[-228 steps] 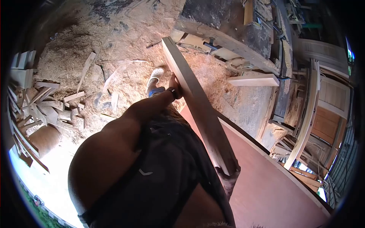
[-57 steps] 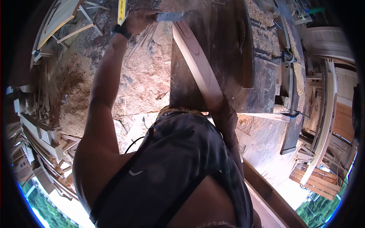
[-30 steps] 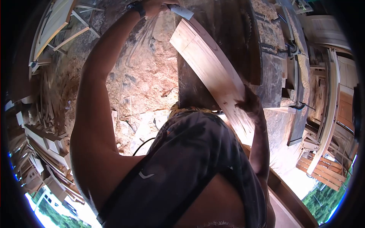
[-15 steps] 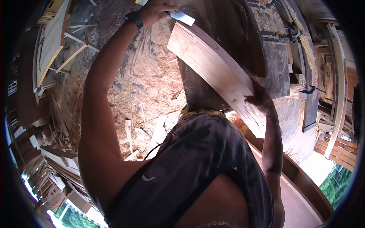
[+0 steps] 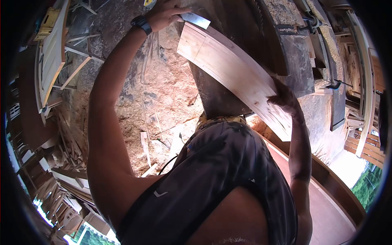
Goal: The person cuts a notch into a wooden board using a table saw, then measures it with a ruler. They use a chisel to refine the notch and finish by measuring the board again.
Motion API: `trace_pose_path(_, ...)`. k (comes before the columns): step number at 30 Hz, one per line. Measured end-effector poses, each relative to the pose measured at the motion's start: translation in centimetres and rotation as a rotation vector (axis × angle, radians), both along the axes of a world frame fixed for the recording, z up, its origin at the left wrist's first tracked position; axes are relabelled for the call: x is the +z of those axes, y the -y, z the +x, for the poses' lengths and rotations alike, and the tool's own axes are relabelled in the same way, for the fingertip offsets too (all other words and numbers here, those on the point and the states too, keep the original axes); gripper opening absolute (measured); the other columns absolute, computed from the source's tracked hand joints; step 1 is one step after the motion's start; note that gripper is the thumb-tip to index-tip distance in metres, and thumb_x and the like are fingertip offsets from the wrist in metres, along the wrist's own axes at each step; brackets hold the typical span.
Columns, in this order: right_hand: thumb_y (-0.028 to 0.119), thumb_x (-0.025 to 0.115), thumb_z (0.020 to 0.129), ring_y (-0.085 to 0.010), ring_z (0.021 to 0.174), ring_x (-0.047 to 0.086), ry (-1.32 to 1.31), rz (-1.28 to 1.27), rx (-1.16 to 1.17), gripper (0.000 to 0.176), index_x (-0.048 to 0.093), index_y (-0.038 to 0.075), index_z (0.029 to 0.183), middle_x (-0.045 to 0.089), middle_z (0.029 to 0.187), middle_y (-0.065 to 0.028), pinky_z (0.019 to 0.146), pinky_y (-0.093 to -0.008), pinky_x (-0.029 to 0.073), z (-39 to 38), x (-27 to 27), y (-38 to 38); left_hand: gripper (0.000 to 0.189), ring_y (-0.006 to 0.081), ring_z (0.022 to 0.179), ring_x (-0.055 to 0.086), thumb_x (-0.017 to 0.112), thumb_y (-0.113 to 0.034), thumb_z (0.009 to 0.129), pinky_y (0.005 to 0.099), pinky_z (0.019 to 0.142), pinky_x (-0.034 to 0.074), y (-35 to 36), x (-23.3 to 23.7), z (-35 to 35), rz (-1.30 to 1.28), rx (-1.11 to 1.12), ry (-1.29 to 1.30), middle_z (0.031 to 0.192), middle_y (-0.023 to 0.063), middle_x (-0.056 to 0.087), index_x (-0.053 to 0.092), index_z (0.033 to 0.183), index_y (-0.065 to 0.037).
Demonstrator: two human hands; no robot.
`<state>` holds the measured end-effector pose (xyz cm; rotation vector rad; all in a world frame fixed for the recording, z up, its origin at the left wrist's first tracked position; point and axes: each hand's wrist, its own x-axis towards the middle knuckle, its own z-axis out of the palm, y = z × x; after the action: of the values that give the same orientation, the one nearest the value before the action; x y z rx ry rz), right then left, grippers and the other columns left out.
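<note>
A pale wooden board (image 5: 232, 73) slants across the dark machine table (image 5: 212, 98), looking curved through the lens. A thin line crosses its face near the far end. At that end my left hand (image 5: 163, 16), with a black watch on the wrist, grips a metal square (image 5: 196, 20) whose silver lettered blade rests at the board's end; the rest of the square is hidden by the hand. My right hand (image 5: 286, 100) is closed over the board's right edge nearer my body, its fingertips on the face.
A toothed saw blade (image 5: 260, 16) stands beyond the board. Sawdust and offcuts cover the floor (image 5: 163, 94) at left. Leaning panels (image 5: 55, 53) stand far left, and long timber (image 5: 365, 94) is stacked at right. A reddish-brown panel (image 5: 318, 196) lies beside my right arm.
The view has shifted slightly. The board's near end and my right hand appear a little further right. Both hands keep their holds.
</note>
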<state>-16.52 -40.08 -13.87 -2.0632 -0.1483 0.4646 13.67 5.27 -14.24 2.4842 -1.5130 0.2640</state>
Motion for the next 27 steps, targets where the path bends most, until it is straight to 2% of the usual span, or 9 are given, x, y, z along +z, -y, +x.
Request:
trace_pose_path(5, 0.048, 0.082, 0.069, -0.0196, 0.109, 0.064, -0.044, -0.021, -0.009, 0.090, 0.052, 0.000, 0.139, 0.070, 0.117, -0.0168, 0.097, -0.0377, 0.049, 0.3, 0.4, 0.1, 0.046, 0.0274, 0.095, 0.055, 0.073, -0.012, 0.081, 0.0443, 0.089, 0.043, 0.7, 0.0, 0.3, 0.046, 0.017, -0.040, 0.097, 0.0065, 0.057, 0.071, 0.126, -0.024)
trace_pose_path(13, 0.050, 0.083, 0.069, -0.0188, 0.113, 0.060, -0.045, -0.021, -0.006, 0.093, 0.052, -0.002, 0.140, 0.067, 0.122, -0.0149, 0.101, -0.0368, 0.047, 0.5, 0.3, 0.3, 0.058, 0.0259, 0.083, 0.055, 0.069, -0.003, 0.079, 0.0415, 0.079, 0.043, 1.7, 0.4, 0.3, 0.000, -0.129, -0.042, 0.083, 0.0063, 0.056, 0.068, 0.131, -0.028)
trace_pose_path(21, 0.046, 0.082, 0.073, -0.0189, 0.117, 0.058, -0.050, 0.055, 0.017, 0.090, 0.050, -0.004, 0.141, 0.065, 0.128, -0.0148, 0.104, -0.0357, 0.044, 0.5, 0.0, 0.5, 0.062, 0.0263, 0.084, 0.052, 0.069, 0.000, 0.077, 0.0411, 0.081, 0.042, 1.3, 0.9, 0.0, 0.049, -0.023, -0.053, 0.084, 0.0064, 0.054, 0.068, 0.131, -0.030)
trace_pose_path(27, 0.050, 0.082, 0.074, -0.0189, 0.116, 0.059, -0.034, 0.023, 0.021, 0.091, 0.051, -0.003, 0.141, 0.066, 0.127, -0.0160, 0.103, -0.0364, 0.045, 0.7, -0.4, 0.8, 0.065, 0.0267, 0.089, 0.052, 0.068, 0.003, 0.075, 0.0417, 0.084, 0.041, 1.1, 0.3, 0.1, 0.023, 0.037, -0.030, 0.086, 0.0068, 0.054, 0.068, 0.130, -0.031)
